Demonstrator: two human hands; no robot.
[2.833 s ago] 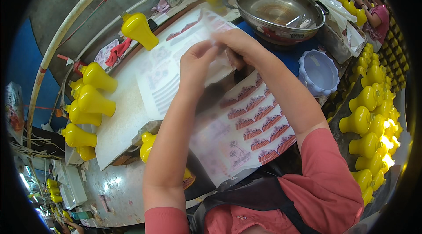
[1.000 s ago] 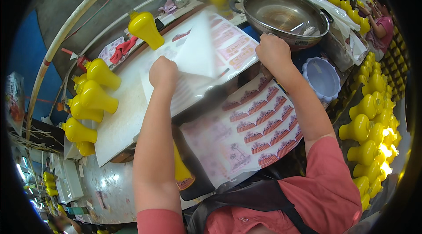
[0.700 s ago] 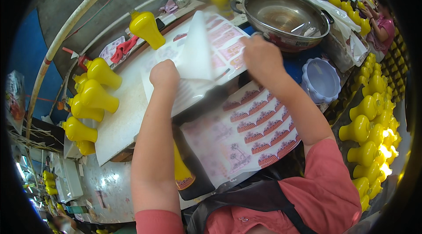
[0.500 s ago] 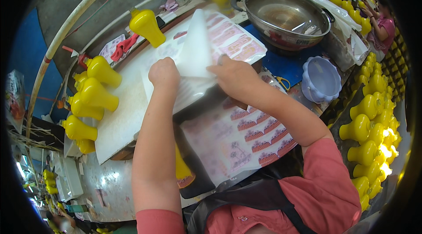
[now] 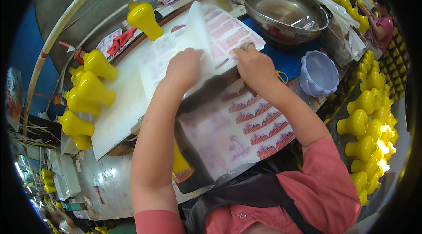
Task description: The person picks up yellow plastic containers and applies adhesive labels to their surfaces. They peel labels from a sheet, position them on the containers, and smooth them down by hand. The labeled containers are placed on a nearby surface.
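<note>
A white translucent sheet (image 5: 198, 27), its right part lifted and folded over, lies above printed decal sheets (image 5: 226, 29) on a slanted white board (image 5: 118, 106). My left hand (image 5: 184, 67) is closed on the near edge of the translucent sheet. Bent at the near right edge of the decal sheets, my right hand (image 5: 255, 62) has its thumb and fingers pinched together; what lies between them is hidden. A small dark strip (image 5: 223, 63) shows just left of its fingertips. Nearer me lies another sheet with red and purple decals (image 5: 250, 133).
Several yellow vases (image 5: 94, 89) lie at the board's left, and one yellow vase (image 5: 144, 20) stands at its far edge. Beyond are a large metal pan (image 5: 285, 12), a lavender basin (image 5: 318, 73) and yellow scissors (image 5: 281, 76). More vases (image 5: 365, 124) fill the right; a person (image 5: 382, 27) works there.
My right hand has left the translucent sheet and moved right to the decal sheets' edge. My left hand has shifted right along the translucent sheet, whose fold has opened out.
</note>
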